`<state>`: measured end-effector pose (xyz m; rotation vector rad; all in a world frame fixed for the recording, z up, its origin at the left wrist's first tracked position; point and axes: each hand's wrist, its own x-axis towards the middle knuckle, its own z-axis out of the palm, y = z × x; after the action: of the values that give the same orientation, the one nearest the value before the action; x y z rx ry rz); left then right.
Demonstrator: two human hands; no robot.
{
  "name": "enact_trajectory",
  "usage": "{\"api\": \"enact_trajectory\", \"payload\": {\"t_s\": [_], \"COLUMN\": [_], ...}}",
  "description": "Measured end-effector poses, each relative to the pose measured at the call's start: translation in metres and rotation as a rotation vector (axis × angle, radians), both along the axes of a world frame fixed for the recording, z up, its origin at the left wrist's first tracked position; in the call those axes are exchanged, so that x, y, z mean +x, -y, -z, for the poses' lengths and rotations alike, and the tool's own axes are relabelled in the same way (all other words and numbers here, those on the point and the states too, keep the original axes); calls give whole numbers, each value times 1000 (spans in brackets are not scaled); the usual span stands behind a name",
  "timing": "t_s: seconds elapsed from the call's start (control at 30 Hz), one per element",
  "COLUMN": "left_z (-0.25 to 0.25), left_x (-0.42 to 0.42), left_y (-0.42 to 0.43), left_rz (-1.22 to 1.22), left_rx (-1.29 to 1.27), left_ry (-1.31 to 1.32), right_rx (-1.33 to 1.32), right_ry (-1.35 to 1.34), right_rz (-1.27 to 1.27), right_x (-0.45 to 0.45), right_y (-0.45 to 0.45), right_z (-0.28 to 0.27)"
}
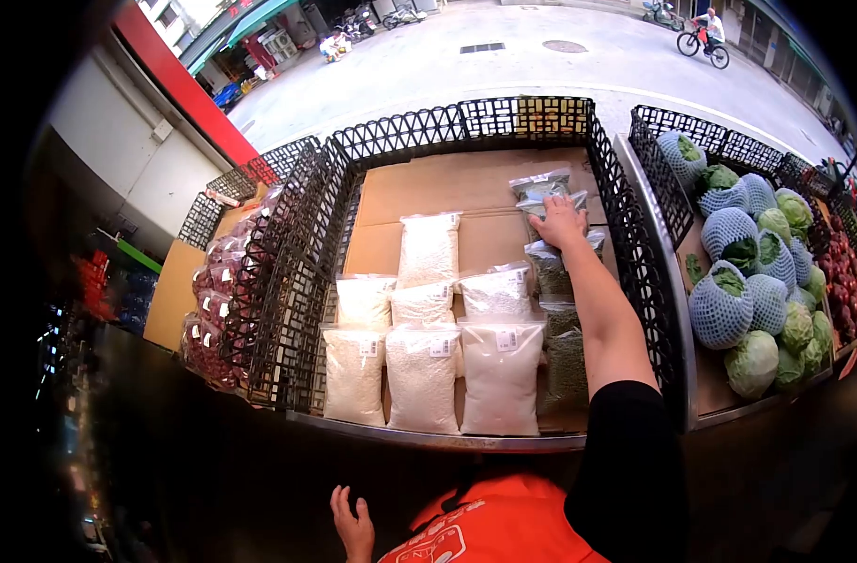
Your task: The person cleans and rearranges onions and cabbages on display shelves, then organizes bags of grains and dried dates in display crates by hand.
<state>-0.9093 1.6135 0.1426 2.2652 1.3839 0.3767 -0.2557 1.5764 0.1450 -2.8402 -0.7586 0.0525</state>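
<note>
My right hand (561,223) reaches to the far right of the middle crate and rests on a clear bag of dark green goods (545,185), fingers spread over its top. More green bags (566,368) lie in a column beneath my forearm. To their left, several clear bags of white or cream grains (425,377) with labels stand in rows on brown cardboard (391,199). Below the crate's front edge, my left hand (352,522) hangs in the air beside the red apron, fingers apart, holding nothing.
Black lattice crate walls (400,134) surround the bags. On the right are cabbages (750,364) in foam nets and dark red produce (841,272). Bagged purple produce (209,328) lies on the left. Beyond is a street (428,61) with a cyclist (710,30).
</note>
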Motion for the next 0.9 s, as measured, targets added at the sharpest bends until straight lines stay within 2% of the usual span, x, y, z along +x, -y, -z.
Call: {"api": "enact_trajectory", "payload": {"t_s": [0.17, 0.27, 0.53, 0.57, 0.67, 0.73, 0.8, 0.9], "left_z": [-16, -5, 4, 13, 35, 76, 109, 104], "left_x": [22, 19, -15, -22, -73, -129, -193, -185], "left_y": [15, 17, 20, 24, 27, 43, 46, 53], "left_rz": [58, 80, -96, -99, -240, -298, -135, -327], "left_rx": [-111, -157, -286, -105, -294, -175, -312, -570], "left_ry": [-54, -29, -57, -17, -34, -31, -277, -274], "right_rx": [26, -15, -99, -61, 64, 27, -10, -78], "right_ry": [89, 53, -27, 7, 118, 92, 82, 26], "right_rz": [15, 30, 28, 36, -3, 17, 44, 3], "right_x": [-2, -15, -12, -5, 25, 46, 63, 83], "right_y": [7, 17, 17, 13, -6, -23, -43, -60], "right_z": [11, 12, 10, 13, 22, 27, 31, 31]}}
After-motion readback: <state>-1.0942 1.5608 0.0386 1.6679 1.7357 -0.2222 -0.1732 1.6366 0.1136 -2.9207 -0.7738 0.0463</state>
